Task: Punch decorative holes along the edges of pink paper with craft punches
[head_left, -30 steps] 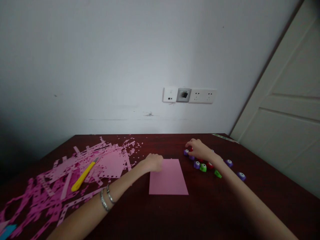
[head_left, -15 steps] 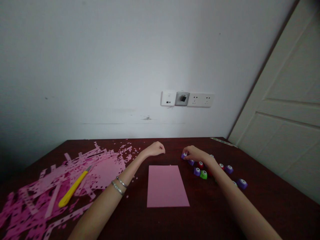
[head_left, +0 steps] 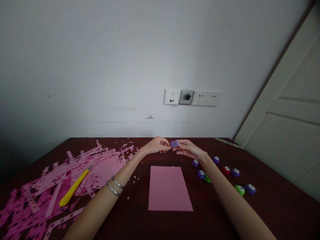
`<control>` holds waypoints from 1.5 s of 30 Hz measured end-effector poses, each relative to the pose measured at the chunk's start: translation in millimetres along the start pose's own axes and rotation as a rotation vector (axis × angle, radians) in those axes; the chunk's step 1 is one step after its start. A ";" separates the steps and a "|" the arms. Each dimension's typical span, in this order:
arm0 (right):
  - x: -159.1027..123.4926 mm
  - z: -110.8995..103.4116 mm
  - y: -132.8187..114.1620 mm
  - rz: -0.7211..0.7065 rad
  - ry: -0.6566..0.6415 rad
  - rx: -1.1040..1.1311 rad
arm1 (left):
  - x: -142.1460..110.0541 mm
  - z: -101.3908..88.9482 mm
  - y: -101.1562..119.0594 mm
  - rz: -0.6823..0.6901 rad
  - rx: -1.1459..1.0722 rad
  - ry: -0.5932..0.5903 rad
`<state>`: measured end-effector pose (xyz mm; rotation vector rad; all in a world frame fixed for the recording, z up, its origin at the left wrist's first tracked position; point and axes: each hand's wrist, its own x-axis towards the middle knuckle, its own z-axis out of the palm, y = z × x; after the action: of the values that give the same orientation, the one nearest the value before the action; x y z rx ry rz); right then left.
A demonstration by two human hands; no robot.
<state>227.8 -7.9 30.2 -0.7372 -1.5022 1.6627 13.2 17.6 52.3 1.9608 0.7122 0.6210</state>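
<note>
A small purple craft punch (head_left: 174, 144) is pinched between my left hand (head_left: 157, 145) and my right hand (head_left: 187, 149), lifted above the far middle of the dark wooden table (head_left: 140, 223). Both hands have their fingers closed on it. Below them a whole pink sheet of paper (head_left: 170, 188) lies flat on the table. Two silver bangles (head_left: 113, 185) sit on my left wrist. Several more small punches lie to the right, purple (head_left: 195, 163), red (head_left: 226, 170) and green (head_left: 240, 190).
A heap of punched pink paper strips and scraps (head_left: 47, 193) covers the left side of the table, with a yellow utility knife (head_left: 73, 187) on it. A white wall with a socket strip (head_left: 192, 97) stands behind; a door (head_left: 287, 116) is at the right.
My right hand picked a purple punch out of the group and carried it left and up. My left hand left the pink sheet and rose to meet it.
</note>
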 end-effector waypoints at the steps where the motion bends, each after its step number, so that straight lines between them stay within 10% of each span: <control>1: 1.7 1.1 0.0 0.001 0.014 -0.048 | 0.4 -1.0 -1.7 -0.003 0.003 0.032; 10: 28.1 22.6 13.4 -0.083 0.144 -0.806 | 3.0 0.9 -34.2 -0.030 -0.107 0.052; 20: 30.2 28.6 20.0 -0.201 0.203 -0.926 | 8.6 10.8 -60.3 -0.120 -0.201 0.158; 24: 14.4 10.8 -2.8 0.008 0.210 -1.167 | 9.9 9.5 -64.0 -0.124 -0.143 0.220; 29: -16.0 -5.1 -26.9 0.616 0.355 -1.523 | 10.9 1.8 -68.7 -0.124 -0.081 0.393; 34: -21.2 1.0 -16.7 0.731 0.402 -1.598 | 7.9 -1.0 -62.1 -0.264 -0.586 0.415; 39: -22.8 -9.3 -17.3 0.704 0.259 -1.320 | 9.5 0.8 -56.4 -0.341 -0.962 0.444; 45: -24.3 -16.1 -23.1 0.090 0.131 -0.348 | 10.2 5.5 -43.5 -0.305 -1.044 0.437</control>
<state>257.9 -19.0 49.0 -1.0916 -1.7045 1.4003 14.2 38.9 12.6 0.7463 0.7142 0.9837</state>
